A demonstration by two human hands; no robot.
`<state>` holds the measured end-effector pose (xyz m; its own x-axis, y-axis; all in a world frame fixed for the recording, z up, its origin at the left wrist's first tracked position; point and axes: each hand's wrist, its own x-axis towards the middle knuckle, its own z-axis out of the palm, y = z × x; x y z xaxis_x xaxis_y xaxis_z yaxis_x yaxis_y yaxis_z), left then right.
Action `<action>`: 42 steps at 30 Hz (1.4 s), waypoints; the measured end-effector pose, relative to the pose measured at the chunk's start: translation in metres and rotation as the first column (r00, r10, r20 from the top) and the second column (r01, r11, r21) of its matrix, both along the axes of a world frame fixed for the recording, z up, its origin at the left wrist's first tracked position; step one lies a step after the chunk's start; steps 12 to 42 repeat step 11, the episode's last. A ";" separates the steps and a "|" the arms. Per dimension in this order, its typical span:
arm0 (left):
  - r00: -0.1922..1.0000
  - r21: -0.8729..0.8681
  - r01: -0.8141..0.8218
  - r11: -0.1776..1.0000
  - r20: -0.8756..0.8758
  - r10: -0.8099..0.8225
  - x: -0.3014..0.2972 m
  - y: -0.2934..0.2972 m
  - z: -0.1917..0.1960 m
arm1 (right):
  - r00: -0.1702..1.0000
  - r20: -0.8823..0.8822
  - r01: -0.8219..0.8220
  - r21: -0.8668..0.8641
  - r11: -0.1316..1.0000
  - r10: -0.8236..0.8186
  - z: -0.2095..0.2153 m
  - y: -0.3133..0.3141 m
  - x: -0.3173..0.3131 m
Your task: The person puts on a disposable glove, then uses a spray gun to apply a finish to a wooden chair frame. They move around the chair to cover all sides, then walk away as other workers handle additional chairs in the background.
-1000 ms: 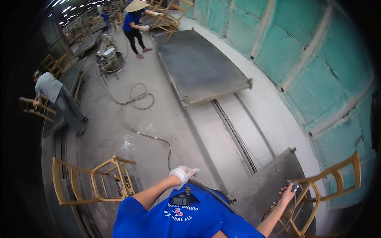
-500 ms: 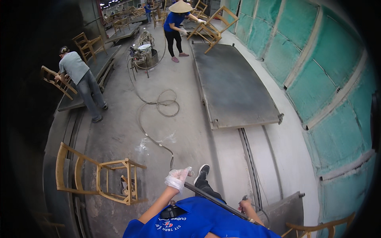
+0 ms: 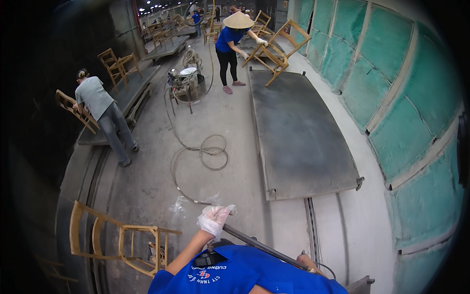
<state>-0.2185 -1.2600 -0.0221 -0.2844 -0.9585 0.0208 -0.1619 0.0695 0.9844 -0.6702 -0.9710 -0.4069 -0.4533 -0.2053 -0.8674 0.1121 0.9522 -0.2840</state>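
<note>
My left hand [image 3: 215, 219], in a thin clear plastic glove, is closed around the hose near the upper end of its thick dark section [image 3: 259, 245]. That section slants down to the right across my blue shirt, to a brass-coloured fitting [image 3: 311, 270] beside my right hand. The right hand [image 3: 304, 259] is bare and partly hidden at the lower edge. Its fingers look curled around something small that I cannot make out. On the left, a light wooden chair frame [image 3: 122, 226] with an open seat is nearest to my left arm.
A long dark platform [image 3: 306, 132] lies ahead right. Hose loops [image 3: 214, 153] cross the floor toward a pump with a bucket [image 3: 188, 85]. One person [image 3: 103, 103] handles a chair at left; another in a straw hat [image 3: 238, 20] handles a chair [image 3: 279, 53]. Green wall panels [image 3: 411, 112] line the right.
The view has tilted up, so the scene sits lower. My shoe and the chair at lower right have left view. Both hands keep nearly the same pose; the right one shows less.
</note>
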 end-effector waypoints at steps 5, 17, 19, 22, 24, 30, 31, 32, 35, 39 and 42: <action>0.972 -0.169 0.236 0.957 0.062 -0.228 -0.025 -0.073 0.044 | 1.000 -0.009 0.007 -0.026 1.000 -0.007 0.072 -0.126 -0.016; 0.799 -0.380 0.510 0.771 -0.122 -0.589 -0.047 -0.151 0.123 | 0.984 0.070 -0.163 0.028 0.986 0.161 0.131 -0.198 -0.035; 0.799 -0.380 0.510 0.771 -0.122 -0.589 -0.047 -0.151 0.123 | 0.984 0.070 -0.163 0.028 0.986 0.161 0.131 -0.198 -0.035; 0.799 -0.380 0.510 0.771 -0.122 -0.589 -0.047 -0.151 0.123 | 0.984 0.070 -0.163 0.028 0.986 0.161 0.131 -0.198 -0.035; 0.799 -0.380 0.510 0.771 -0.122 -0.589 -0.047 -0.151 0.123 | 0.984 0.070 -0.163 0.028 0.986 0.161 0.131 -0.198 -0.035; 0.799 -0.380 0.510 0.771 -0.122 -0.589 -0.047 -0.151 0.123 | 0.984 0.070 -0.163 0.028 0.986 0.161 0.131 -0.198 -0.035; 0.799 -0.380 0.510 0.771 -0.122 -0.589 -0.047 -0.151 0.123 | 0.984 0.070 -0.163 0.028 0.986 0.161 0.131 -0.198 -0.035; 0.799 -0.380 0.510 0.771 -0.122 -0.589 -0.047 -0.151 0.123 | 0.984 0.070 -0.163 0.028 0.986 0.161 0.131 -0.198 -0.035; 0.799 -0.380 0.510 0.771 -0.122 -0.589 -0.047 -0.151 0.123 | 0.984 0.070 -0.163 0.028 0.986 0.161 0.131 -0.198 -0.035; 0.799 -0.380 0.510 0.771 -0.122 -0.589 -0.047 -0.151 0.123 | 0.984 0.070 -0.163 0.028 0.986 0.161 0.131 -0.198 -0.035; 0.799 -0.380 0.510 0.771 -0.122 -0.589 -0.047 -0.151 0.123 | 0.984 0.070 -0.163 0.028 0.986 0.161 0.131 -0.198 -0.035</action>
